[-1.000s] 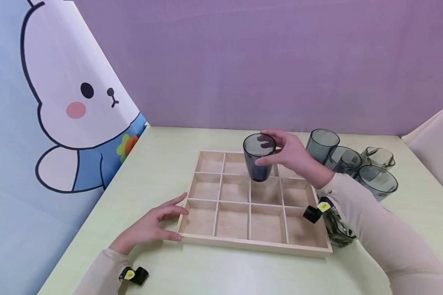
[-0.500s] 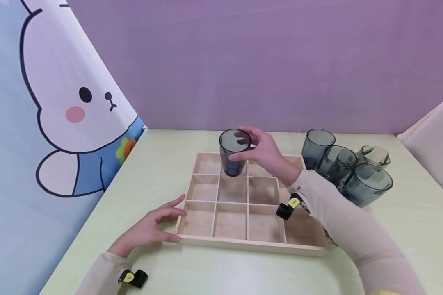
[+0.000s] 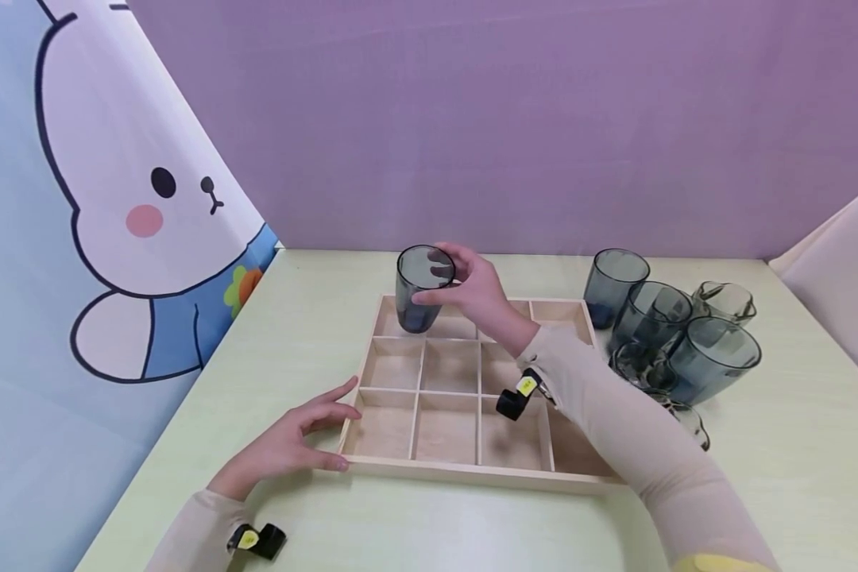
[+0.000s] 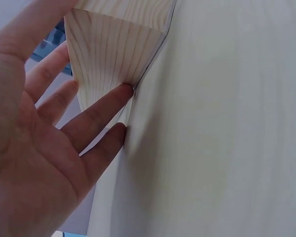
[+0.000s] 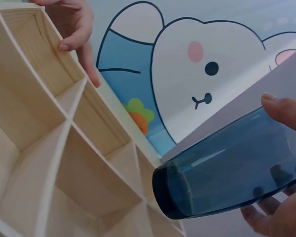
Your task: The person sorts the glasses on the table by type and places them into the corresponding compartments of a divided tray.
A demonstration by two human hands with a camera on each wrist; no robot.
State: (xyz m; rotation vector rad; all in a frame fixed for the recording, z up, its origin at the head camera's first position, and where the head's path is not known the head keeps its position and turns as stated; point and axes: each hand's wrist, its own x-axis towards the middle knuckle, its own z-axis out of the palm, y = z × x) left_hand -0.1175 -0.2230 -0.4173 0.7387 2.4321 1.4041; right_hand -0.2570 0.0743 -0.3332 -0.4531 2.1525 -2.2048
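My right hand point(image 3: 475, 298) grips a dark smoky glass tumbler point(image 3: 416, 298) near its rim, thumb on the near side and fingers behind. The tumbler is held upright over the back-left part of a wooden compartment box point(image 3: 486, 474). In the right wrist view, the tumbler point(image 5: 227, 165) hangs above the dividers, its base apart from them. At the box's left end my left hand point(image 3: 286, 441) rests with spread fingers touching the outer wall. The left wrist view shows extended fingertips point(image 4: 121, 94) against the wooden side point(image 4: 108, 54).
Right of the box stand several smoky glasses, among them a tall tumbler point(image 3: 617, 286) and a wide one point(image 3: 715, 361). A small spouted glass point(image 3: 724, 303) sits behind them. More glassware point(image 3: 686, 417) is partly hidden by the right sleeve. A purple backdrop point(image 3: 508, 127) rises behind the table.
My right hand has carried the tumbler leftward from above the box's middle to its back-left part. More glasses show from behind the sleeve. My left hand stays at the box.
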